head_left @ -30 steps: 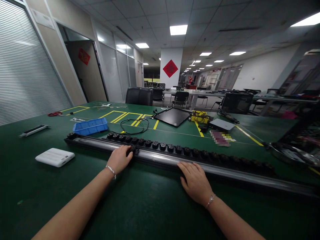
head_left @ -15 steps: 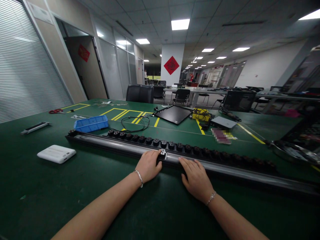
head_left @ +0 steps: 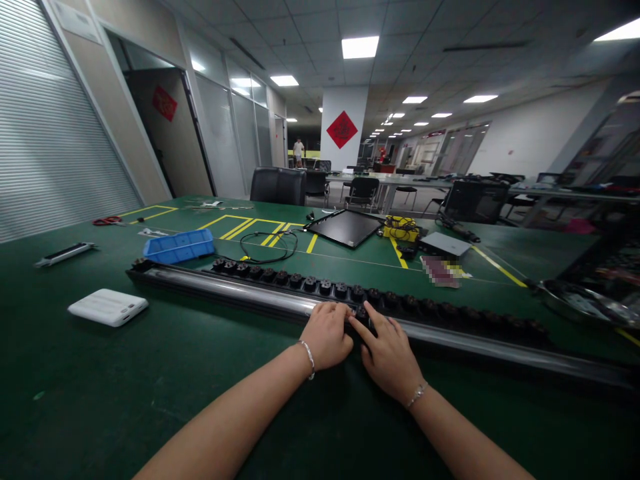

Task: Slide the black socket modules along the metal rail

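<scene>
A long black housing (head_left: 235, 298) with a shiny metal channel lies across the table in front of me. Along its far side runs a row of black round socket modules (head_left: 295, 281). One small black module (head_left: 361, 311) sits over the channel between my hands. My left hand (head_left: 327, 337) has its bent fingers pressed together against the module's left side; the fingertips are partly hidden. My right hand (head_left: 393, 353) has its fingers stretched and apart, two of them touching the module from the right and front.
On the green table (head_left: 210, 407) a white power bank (head_left: 107, 308) lies left of the housing. Beyond it are a blue bin (head_left: 179, 246), a coiled black cable (head_left: 270, 248), a dark flat panel (head_left: 345, 228) and a yellow object with cables (head_left: 401, 228). Red-handled scissors (head_left: 107, 221) lie far left.
The small module has moved right along the channel, together with my left hand. My right hand's fingers have come to it and now touch it. A person has appeared in the far background.
</scene>
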Tool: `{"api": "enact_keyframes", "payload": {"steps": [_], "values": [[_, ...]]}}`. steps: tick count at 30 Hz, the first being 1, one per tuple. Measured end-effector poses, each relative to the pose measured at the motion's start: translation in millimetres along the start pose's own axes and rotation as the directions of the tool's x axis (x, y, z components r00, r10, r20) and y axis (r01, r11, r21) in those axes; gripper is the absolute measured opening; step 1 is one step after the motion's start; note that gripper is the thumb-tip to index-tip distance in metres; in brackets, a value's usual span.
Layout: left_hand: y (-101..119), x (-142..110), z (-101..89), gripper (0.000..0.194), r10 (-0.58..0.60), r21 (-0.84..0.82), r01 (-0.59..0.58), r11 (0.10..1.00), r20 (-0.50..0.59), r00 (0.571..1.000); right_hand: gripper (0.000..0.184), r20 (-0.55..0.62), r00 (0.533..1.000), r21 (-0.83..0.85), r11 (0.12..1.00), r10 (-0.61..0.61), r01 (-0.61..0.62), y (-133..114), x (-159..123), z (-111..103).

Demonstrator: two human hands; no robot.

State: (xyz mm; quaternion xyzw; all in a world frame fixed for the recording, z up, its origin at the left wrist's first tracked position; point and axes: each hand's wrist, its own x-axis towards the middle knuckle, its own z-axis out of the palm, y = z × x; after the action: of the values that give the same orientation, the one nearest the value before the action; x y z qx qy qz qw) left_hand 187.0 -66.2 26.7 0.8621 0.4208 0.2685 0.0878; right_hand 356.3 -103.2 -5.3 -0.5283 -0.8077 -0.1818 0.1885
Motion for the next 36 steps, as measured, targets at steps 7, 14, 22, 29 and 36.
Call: {"api": "enact_keyframes", "payload": {"steps": [7, 14, 22, 29, 36], "values": [[-4, -3, 2.3, 0.052, 0.068, -0.009, -0.067, 0.998, 0.067, 0.995, 0.048, -0.019, 0.999, 0.01, 0.999, 0.036, -0.036, 0, 2, 1], [-3, -8, 14.5, 0.057, 0.107, 0.17, -0.119, 0.978, 0.078, 0.991, 0.031, -0.055, 0.996, -0.017, 0.997, 0.075, -0.076, 5, 2, -8], [-7, -7, 14.4, 0.048, 0.123, 0.209, -0.139, 0.968, 0.086, 0.989, 0.028, -0.081, 0.982, -0.131, 0.975, 0.172, -0.182, 40, -5, -17], [-7, -7, 14.0, 0.049, 0.122, 0.222, -0.14, 0.965, 0.095, 0.988, 0.017, 0.026, 0.896, -0.174, 0.885, 0.442, -0.432, 73, -14, -30], [-8, -7, 14.7, 0.049, 0.127, 0.211, -0.143, 0.967, 0.087, 0.988, 0.025, 0.143, 0.781, -0.249, 0.786, 0.608, -0.566, 102, -21, -48]]}}
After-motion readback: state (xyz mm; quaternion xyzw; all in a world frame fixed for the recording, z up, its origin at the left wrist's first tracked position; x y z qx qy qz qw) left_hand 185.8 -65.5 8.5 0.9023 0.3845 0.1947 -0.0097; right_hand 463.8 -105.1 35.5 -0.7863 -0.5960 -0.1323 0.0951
